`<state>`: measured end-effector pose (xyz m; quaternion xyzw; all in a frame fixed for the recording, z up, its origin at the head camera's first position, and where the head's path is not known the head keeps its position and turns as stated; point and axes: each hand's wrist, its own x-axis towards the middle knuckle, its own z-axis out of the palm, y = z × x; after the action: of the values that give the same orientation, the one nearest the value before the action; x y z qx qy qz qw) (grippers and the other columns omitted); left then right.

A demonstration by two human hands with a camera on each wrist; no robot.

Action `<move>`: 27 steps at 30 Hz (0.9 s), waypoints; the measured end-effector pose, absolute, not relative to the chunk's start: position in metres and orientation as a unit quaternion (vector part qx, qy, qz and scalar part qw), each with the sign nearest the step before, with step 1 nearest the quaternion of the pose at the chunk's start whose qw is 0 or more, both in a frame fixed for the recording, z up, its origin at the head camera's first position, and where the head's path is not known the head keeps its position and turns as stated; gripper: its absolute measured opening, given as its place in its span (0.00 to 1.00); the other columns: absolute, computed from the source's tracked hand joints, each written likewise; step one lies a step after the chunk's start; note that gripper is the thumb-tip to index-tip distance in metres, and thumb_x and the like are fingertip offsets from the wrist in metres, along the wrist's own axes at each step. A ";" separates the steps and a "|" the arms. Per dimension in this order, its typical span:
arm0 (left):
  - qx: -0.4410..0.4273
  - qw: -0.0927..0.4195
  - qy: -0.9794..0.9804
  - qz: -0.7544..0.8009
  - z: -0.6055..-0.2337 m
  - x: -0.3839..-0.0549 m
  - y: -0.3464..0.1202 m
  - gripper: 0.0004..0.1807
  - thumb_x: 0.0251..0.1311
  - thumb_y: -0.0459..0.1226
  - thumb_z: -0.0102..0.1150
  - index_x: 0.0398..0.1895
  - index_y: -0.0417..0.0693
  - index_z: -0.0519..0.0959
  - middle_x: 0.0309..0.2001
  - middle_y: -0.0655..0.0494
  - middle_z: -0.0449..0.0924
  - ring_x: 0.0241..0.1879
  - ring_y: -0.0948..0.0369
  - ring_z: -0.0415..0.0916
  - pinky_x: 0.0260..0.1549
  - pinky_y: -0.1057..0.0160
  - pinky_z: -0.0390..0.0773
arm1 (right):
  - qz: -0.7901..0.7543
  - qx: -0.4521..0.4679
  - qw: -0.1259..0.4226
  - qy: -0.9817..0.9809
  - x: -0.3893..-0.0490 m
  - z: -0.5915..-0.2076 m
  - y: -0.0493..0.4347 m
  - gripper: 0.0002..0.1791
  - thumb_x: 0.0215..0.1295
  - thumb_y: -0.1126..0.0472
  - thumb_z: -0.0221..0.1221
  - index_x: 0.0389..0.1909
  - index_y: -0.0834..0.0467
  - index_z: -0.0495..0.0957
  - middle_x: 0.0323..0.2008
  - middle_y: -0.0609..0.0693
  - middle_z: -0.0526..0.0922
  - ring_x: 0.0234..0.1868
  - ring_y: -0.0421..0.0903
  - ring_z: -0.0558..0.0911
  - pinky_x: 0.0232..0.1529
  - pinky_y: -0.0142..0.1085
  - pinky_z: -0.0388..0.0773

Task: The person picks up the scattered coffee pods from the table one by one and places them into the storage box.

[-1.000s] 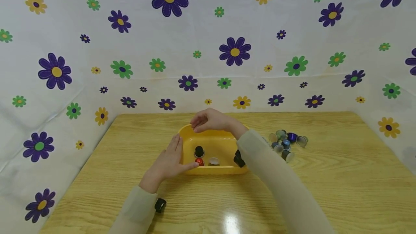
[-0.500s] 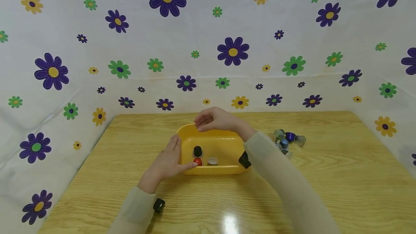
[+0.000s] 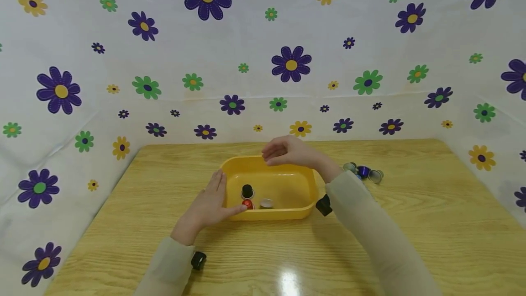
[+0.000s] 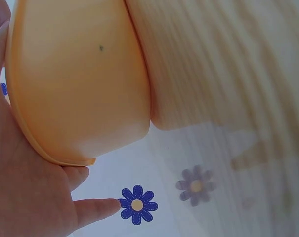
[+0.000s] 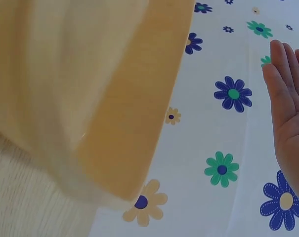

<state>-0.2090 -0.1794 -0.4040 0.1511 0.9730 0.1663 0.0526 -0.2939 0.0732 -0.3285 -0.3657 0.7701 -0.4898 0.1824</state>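
A yellow plastic tub (image 3: 263, 215) stands on the wooden table. In its front left part are a black coffee capsule (image 3: 247, 191), a red coffee capsule (image 3: 248, 203) and a pale-topped capsule (image 3: 266, 203). My left hand (image 3: 205, 207) lies against the tub's left end with straight fingers, its thumb along the front rim by the red capsule. In the left wrist view, two of its fingers reach past the tub's rim (image 4: 23, 118). Above the back rim hovers my right hand (image 3: 293, 153), palm turned inward, fingers loosely bent and holding nothing.
Behind my right sleeve (image 3: 370, 223) lies a pile of coffee capsules, partly hidden; a blue capsule (image 3: 363, 171) and a silvery capsule (image 3: 375, 177) show. A flower-patterned cloth (image 3: 246, 35) hangs at the back and sides of the table (image 3: 181, 163).
My right hand has moved right along the tub's back rim, and its sleeve now covers more of the capsule pile. The left hand keeps its place on the tub.
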 end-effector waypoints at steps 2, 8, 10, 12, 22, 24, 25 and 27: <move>0.151 0.053 0.973 0.164 -0.404 -0.209 -0.179 0.61 0.45 0.70 0.41 0.65 0.30 0.39 0.67 0.39 0.31 0.66 0.47 0.32 0.55 0.40 0.51 | -0.493 -0.361 0.182 0.770 -0.294 -0.330 0.078 0.17 0.57 0.65 0.59 0.47 0.66 0.73 0.43 0.55 0.78 0.43 0.46 0.78 0.45 0.35 0.73; 0.153 0.053 0.973 0.167 -0.402 -0.207 -0.178 0.61 0.45 0.70 0.42 0.65 0.30 0.38 0.67 0.40 0.31 0.66 0.48 0.31 0.55 0.41 0.51 | -0.506 -0.346 0.186 0.768 -0.293 -0.334 0.092 0.17 0.57 0.65 0.58 0.47 0.68 0.72 0.43 0.57 0.77 0.44 0.48 0.77 0.45 0.36 0.73; 0.153 0.052 0.973 0.165 -0.402 -0.207 -0.178 0.61 0.45 0.70 0.42 0.65 0.30 0.38 0.67 0.39 0.31 0.66 0.48 0.31 0.55 0.41 0.51 | -0.508 -0.342 0.185 0.769 -0.292 -0.335 0.096 0.17 0.57 0.65 0.58 0.47 0.68 0.72 0.43 0.57 0.77 0.44 0.48 0.77 0.45 0.36 0.73; 0.154 0.052 0.973 0.164 -0.401 -0.207 -0.178 0.61 0.45 0.70 0.42 0.65 0.30 0.38 0.67 0.39 0.31 0.66 0.48 0.31 0.55 0.42 0.51 | -0.510 -0.335 0.185 0.770 -0.291 -0.335 0.100 0.17 0.57 0.66 0.58 0.47 0.68 0.72 0.43 0.57 0.78 0.44 0.48 0.77 0.45 0.37 0.73; 0.156 0.048 0.973 0.165 -0.400 -0.208 -0.178 0.61 0.45 0.70 0.42 0.65 0.29 0.40 0.67 0.39 0.32 0.66 0.48 0.31 0.55 0.42 0.52 | -0.519 -0.306 0.187 0.776 -0.286 -0.342 0.124 0.19 0.57 0.65 0.58 0.49 0.69 0.71 0.45 0.59 0.76 0.46 0.52 0.76 0.46 0.38 0.73; 0.157 0.049 0.973 0.165 -0.400 -0.208 -0.178 0.61 0.45 0.70 0.42 0.65 0.29 0.40 0.67 0.39 0.31 0.66 0.48 0.31 0.55 0.42 0.52 | -0.524 -0.297 0.189 0.775 -0.285 -0.343 0.128 0.20 0.57 0.66 0.58 0.49 0.69 0.70 0.46 0.59 0.76 0.47 0.53 0.76 0.46 0.38 0.72; 0.157 0.050 0.972 0.165 -0.400 -0.208 -0.178 0.61 0.45 0.70 0.43 0.65 0.29 0.40 0.67 0.39 0.31 0.66 0.48 0.31 0.55 0.42 0.52 | -0.526 -0.293 0.190 0.775 -0.284 -0.344 0.130 0.20 0.57 0.65 0.58 0.50 0.69 0.70 0.46 0.59 0.76 0.47 0.53 0.75 0.47 0.38 0.72; 0.157 0.052 0.972 0.165 -0.400 -0.208 -0.178 0.61 0.45 0.70 0.43 0.65 0.29 0.39 0.67 0.39 0.31 0.66 0.48 0.31 0.56 0.43 0.52 | -0.527 -0.288 0.187 0.778 -0.283 -0.346 0.135 0.21 0.57 0.64 0.58 0.50 0.69 0.70 0.47 0.59 0.76 0.48 0.53 0.75 0.47 0.38 0.72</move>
<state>-0.2078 -0.1779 -0.4004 0.1572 0.9723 0.1650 0.0515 -0.2826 0.1348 -0.3456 -0.2877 0.7778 -0.5265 0.1873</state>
